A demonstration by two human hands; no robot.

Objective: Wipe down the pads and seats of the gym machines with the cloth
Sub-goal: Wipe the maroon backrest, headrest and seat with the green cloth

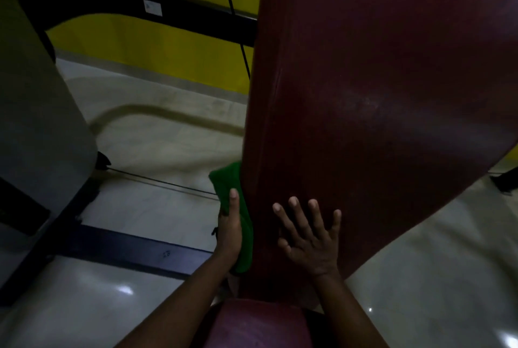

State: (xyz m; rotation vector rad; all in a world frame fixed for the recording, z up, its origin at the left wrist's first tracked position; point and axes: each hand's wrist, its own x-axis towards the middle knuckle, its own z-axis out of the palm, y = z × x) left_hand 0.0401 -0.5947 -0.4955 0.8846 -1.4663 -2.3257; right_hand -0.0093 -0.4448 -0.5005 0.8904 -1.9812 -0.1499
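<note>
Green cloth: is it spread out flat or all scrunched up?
Scrunched up. The green cloth sits bunched in a long wad between the left hand and the side edge of the dark red pad.

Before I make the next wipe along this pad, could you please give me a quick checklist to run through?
1. Cloth against the back pad: ok, it lies on the pad's left edge.
2. Left hand on the cloth: ok, it presses the cloth to the pad.
3. Right hand steadying the pad: ok, flat on its face with the fingers spread.
4. Pad face already clean: cannot tell, the light is dim.
5. Seat below wiped: cannot tell, no cloth is on it now.
</note>
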